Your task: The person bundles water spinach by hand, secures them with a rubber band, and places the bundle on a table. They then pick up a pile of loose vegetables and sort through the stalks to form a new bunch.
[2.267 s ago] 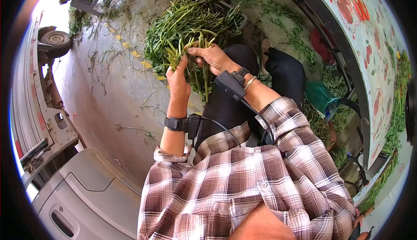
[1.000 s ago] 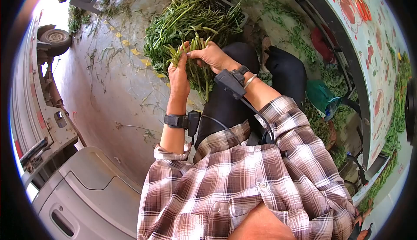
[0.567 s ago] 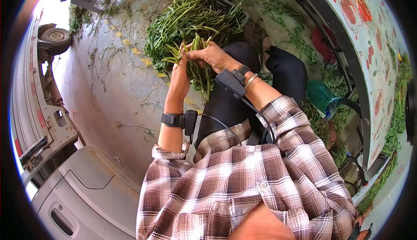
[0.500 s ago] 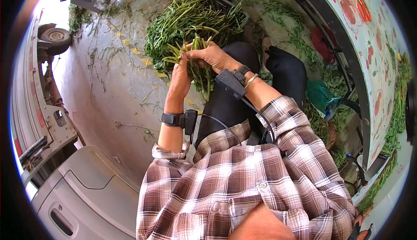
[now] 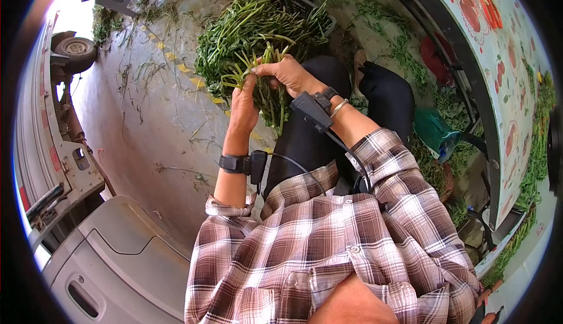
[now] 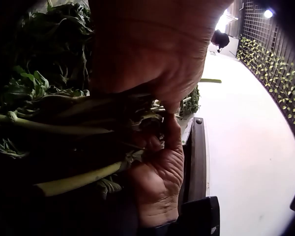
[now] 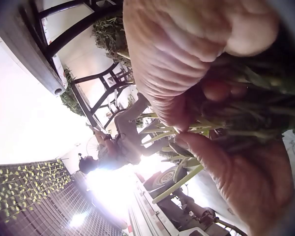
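Note:
A bunch of leafy green stems (image 5: 271, 104) is held between both hands, its pale cut ends fanning out past the thumbs and its stems hanging over the knee. The left hand (image 5: 243, 108) grips the bunch from the near left, thumb up. From the right, the right hand (image 5: 290, 75) pinches stems at the tip of the left thumb. In the right wrist view, the right hand (image 7: 172, 59) and left hand (image 7: 241, 179) meet at the stem ends (image 7: 174, 184). Dark shade in the left wrist view hides the left fingers under the hand (image 6: 152, 54).
A big heap of greens (image 5: 234, 36) lies over a black crate (image 5: 329, 26) just beyond the hands. A table with a patterned cloth (image 5: 498, 89) stands at right, a green bag (image 5: 433, 131) beneath it. A vehicle (image 5: 129, 259) is at left. Loose greens litter the floor.
The right thumb and fingers have shifted slightly left, up against the left thumb. The stem ends above the left hand have spread and changed angle. Both hands keep their hold.

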Demonstrator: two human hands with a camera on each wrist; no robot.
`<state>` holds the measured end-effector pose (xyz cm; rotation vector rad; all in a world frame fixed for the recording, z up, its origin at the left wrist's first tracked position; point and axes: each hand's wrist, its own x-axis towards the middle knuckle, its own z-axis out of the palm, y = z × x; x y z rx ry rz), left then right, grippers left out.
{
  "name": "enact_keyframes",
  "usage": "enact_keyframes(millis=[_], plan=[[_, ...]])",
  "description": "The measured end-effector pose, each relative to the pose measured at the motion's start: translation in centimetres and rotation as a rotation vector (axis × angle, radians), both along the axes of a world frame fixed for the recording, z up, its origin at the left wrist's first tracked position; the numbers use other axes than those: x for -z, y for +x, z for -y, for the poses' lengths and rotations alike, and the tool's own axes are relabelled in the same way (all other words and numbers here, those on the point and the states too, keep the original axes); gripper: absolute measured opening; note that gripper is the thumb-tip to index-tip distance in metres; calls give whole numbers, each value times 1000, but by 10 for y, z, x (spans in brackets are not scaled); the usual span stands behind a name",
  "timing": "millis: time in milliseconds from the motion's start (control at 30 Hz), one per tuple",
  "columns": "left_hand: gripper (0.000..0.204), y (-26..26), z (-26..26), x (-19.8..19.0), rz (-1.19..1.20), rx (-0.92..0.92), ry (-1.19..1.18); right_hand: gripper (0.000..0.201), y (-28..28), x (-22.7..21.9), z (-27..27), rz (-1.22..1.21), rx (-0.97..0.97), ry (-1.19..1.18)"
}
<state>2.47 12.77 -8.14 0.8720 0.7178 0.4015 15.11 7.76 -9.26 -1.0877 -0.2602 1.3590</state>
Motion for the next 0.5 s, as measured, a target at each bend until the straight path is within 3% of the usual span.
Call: enact_keyframes(millis=[267,500], plan=[[26,-1,1,15,-70,-114,230,11,2,-6,3,-50,16,-21],[24,0,4,5,-43,-252,67,13,1,-10,2,-53,59,-40]])
